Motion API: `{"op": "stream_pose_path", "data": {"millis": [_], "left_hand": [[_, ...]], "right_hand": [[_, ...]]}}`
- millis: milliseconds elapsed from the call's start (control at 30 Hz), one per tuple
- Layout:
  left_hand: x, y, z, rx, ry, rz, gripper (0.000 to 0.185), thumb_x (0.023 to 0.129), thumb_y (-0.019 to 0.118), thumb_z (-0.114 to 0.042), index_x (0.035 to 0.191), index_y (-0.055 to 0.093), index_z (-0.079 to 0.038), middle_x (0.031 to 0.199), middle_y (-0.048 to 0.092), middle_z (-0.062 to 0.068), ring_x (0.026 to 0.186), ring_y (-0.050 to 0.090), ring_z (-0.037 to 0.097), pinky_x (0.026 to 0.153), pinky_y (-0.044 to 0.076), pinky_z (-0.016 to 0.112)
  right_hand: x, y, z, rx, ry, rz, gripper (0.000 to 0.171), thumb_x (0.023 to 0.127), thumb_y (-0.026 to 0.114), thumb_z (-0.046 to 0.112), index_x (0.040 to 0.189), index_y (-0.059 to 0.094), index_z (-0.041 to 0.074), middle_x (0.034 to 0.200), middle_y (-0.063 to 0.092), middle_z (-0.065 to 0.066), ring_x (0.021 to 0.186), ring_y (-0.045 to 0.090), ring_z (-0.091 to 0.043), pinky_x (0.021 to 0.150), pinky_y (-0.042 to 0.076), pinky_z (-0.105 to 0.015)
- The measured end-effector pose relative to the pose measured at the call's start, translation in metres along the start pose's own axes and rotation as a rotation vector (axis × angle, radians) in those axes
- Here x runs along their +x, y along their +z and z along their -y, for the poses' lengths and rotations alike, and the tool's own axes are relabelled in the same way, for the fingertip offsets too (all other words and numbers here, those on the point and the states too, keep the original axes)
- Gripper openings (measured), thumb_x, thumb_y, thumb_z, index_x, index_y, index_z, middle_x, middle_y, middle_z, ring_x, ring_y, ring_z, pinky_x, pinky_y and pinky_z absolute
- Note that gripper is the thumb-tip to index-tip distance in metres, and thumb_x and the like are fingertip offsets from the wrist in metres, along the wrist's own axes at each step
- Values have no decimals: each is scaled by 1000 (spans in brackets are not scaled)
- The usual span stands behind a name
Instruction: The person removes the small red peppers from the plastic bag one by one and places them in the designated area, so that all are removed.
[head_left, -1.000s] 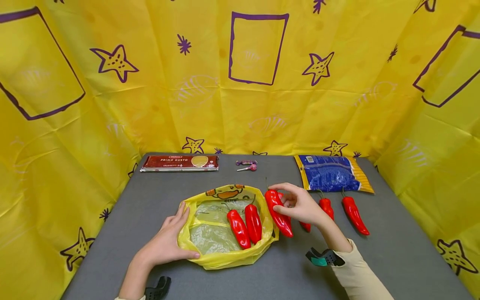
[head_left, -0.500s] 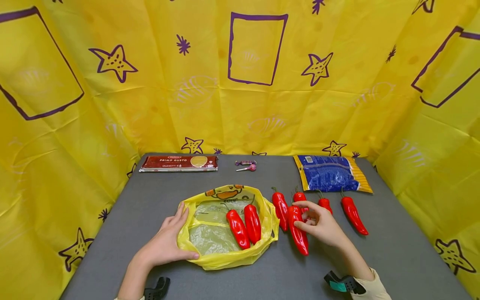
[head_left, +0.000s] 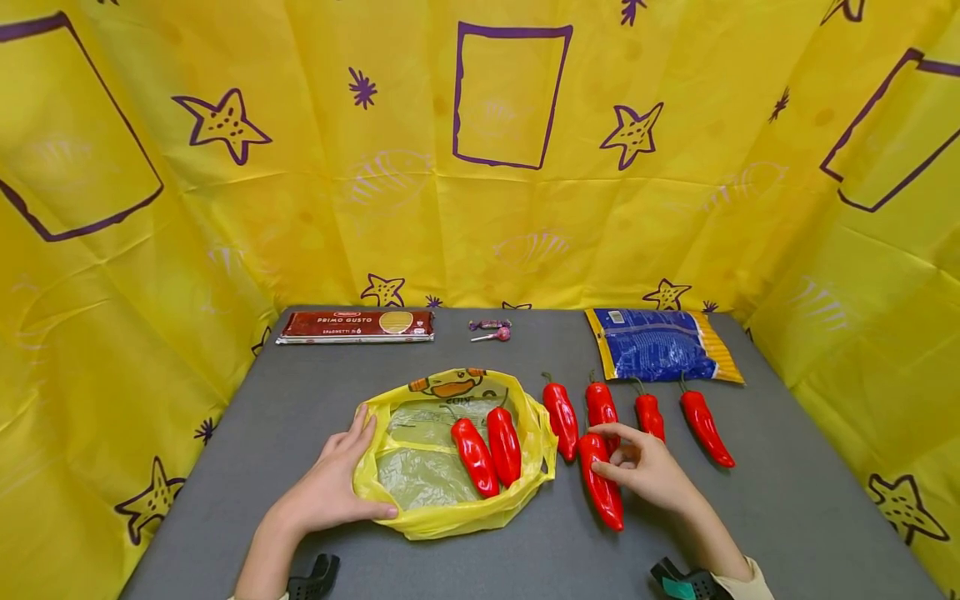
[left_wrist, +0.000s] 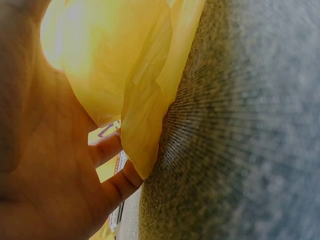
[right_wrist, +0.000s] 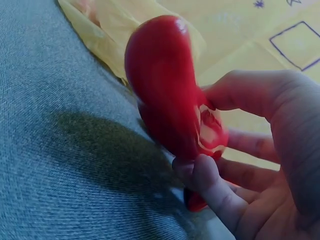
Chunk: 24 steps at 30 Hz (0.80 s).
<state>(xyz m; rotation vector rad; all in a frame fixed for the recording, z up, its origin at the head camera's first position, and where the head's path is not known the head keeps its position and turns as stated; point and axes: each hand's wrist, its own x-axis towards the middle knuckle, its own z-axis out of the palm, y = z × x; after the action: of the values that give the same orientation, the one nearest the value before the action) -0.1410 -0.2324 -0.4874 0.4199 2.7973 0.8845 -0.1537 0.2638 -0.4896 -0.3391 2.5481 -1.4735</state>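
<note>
Right hand point(head_left: 651, 472) pinching glossy tapered red pepper point(head_left: 600, 482); left hand point(head_left: 330, 487), fingers relaxed, pressing crinkled yellow plastic bag point(head_left: 450, 518) rim at 9 o'clock on felt-grey table point(head_left: 787, 500).

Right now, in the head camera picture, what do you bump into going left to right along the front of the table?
Left hand → yellow bag → held red pepper → right hand → last red pepper.
</note>
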Motion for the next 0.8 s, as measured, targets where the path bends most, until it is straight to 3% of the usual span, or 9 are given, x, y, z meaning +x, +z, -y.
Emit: {"op": "stream_pose_path", "data": {"millis": [400, 600, 800], "left_hand": [[-1, 1, 0, 8, 4, -5, 143, 66, 89, -75, 169, 19, -4, 179, 0, 14, 146, 33, 40, 108, 43, 64], [-1, 0, 0, 6, 1, -3, 143, 66, 89, -74, 169, 19, -4, 179, 0, 14, 147, 31, 42, 108, 42, 66], [-1, 0, -1, 6, 3, -5, 142, 67, 90, -73, 169, 19, -4, 179, 0, 14, 146, 32, 41, 108, 43, 65]], "right_hand": [[2, 9, -6, -121, -23, -50, 52, 87, 89, 29, 134, 71, 14, 62, 55, 3, 54, 52, -9, 51, 42, -24], [2, 12, -8, -109, -39, -53, 52, 88, 88, 29, 136, 70, 16, 56, 47, 6, 46, 43, -5, 45, 35, -23], [2, 14, -11, -108, -79, -48, 54, 90, 87, 29, 139, 67, 16, 55, 49, 8, 45, 45, -4, 44, 39, -24]]}}
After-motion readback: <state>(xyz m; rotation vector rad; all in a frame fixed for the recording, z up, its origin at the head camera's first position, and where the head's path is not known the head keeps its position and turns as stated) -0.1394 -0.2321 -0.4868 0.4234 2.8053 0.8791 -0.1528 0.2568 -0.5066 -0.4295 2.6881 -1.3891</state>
